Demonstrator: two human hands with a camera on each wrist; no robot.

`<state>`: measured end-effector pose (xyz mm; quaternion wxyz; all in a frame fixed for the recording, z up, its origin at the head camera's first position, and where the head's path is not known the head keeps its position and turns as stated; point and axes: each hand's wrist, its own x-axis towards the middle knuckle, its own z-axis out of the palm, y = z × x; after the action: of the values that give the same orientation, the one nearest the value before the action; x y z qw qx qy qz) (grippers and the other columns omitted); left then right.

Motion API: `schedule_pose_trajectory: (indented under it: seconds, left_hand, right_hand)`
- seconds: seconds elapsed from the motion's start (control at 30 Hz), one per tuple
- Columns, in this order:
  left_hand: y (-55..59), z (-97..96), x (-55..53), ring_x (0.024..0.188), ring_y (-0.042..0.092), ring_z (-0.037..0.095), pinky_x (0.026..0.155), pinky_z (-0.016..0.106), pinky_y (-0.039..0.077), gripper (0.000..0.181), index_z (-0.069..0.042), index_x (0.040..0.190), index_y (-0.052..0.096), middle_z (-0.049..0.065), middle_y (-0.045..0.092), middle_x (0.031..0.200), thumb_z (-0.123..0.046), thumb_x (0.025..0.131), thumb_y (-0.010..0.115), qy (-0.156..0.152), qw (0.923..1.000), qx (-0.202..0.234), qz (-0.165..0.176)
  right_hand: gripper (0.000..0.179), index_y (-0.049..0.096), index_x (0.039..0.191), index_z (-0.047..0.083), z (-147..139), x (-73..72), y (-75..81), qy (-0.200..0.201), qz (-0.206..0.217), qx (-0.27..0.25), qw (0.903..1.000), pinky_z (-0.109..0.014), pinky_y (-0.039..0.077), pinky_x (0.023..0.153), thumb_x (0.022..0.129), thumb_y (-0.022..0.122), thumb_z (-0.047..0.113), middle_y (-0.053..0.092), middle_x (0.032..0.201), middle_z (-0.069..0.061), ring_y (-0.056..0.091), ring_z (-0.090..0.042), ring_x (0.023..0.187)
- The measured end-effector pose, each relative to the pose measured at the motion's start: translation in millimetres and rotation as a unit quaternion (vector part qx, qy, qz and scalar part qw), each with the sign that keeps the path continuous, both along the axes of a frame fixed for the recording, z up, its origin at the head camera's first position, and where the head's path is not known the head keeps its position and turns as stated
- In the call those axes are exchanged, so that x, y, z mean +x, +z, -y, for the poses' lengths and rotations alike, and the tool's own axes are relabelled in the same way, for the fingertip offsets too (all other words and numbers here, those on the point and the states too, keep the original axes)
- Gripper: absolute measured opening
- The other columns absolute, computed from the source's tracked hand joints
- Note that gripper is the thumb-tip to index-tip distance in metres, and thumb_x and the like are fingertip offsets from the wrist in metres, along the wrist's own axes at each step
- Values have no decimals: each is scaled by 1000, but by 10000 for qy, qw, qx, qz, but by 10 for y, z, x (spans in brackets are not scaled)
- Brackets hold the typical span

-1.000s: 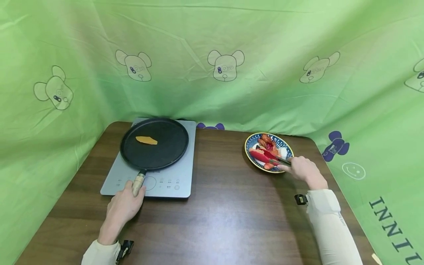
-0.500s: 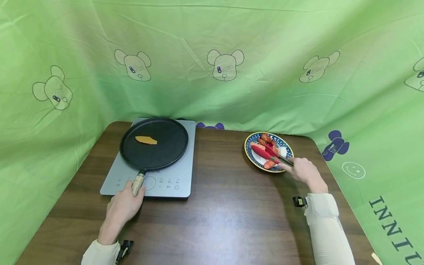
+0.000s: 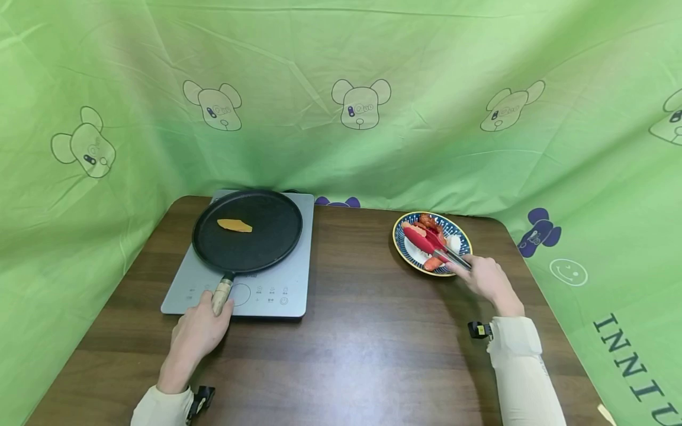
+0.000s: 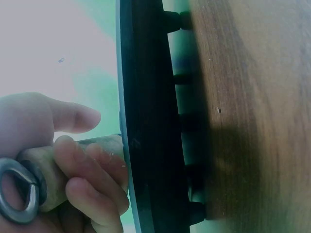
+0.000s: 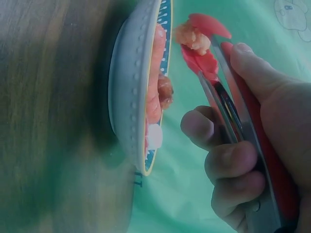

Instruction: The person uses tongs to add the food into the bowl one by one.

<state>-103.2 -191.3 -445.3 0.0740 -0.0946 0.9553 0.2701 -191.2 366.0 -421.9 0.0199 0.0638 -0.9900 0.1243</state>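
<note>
Right hand (image 3: 483, 278): back uppermost, reached forward to the near-right side of the plate; thumb laid along one leg, fingers curled against the other — squeezing a pair of red-tipped tongs (image 5: 209, 68). Between the tong tips: one pale orange food piece (image 5: 193, 40), raised over the plate and apart from it. Below: blue-patterned plate (image 5: 127, 77), yellow-rimmed, with an orange sausage-like piece (image 5: 155, 73), browned meat (image 5: 165, 92) and a white lump (image 5: 155, 136).

Left hand (image 3: 198, 331): well apart, to the left, back uppermost, forearm slanting in from the near edge; fingers curled around the pan handle (image 3: 221, 294), metal ring (image 4: 19, 191) at its end. Beyond: round black pan (image 3: 261, 239), flat on a silver-grey cooktop (image 3: 295, 248); inside, left of centre — one orange-yellow slice (image 3: 235, 225). Beneath all: brown wooden table (image 3: 362, 319). Behind: green printed cloth (image 3: 421, 160).
</note>
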Motion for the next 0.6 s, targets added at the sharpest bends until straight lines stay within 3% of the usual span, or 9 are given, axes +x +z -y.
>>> schedule_pose_trajectory:
  seconds: [0.2, 0.43, 0.6]
  left_hand:
    - [-11, -1, -1, 51, 44, 24, 44, 36, 33, 59, 3, 117, 38, 11, 44, 67, -51, 95, 39, 17, 10000, -1, 17]
    - [-13, 0, -4, 51, 44, 24, 43, 36, 33, 59, 4, 118, 38, 11, 44, 67, -50, 96, 39, 5, 10000, -10, 15]
    - [-8, 3, -4, 51, 44, 24, 43, 36, 33, 61, 5, 119, 37, 11, 44, 67, -50, 96, 39, -22, 10000, 25, 24]
  right_hand:
    - [51, 62, 108, -4, 20, 31, -18, 60, -166, -51, 9998, -55, 44, 65, 93, 56, 44, 62, 81, -22, 59, -38, 72]
    - [65, 56, 121, -10, 111, 53, 38, -26, -106, -219, 9997, -58, 43, 78, 93, 53, 48, 60, 104, -34, 58, -49, 93]
    - [65, 55, 124, -8, 190, 44, 74, -97, -59, -298, 9995, -58, 43, 78, 93, 53, 49, 60, 102, -34, 59, -47, 91]
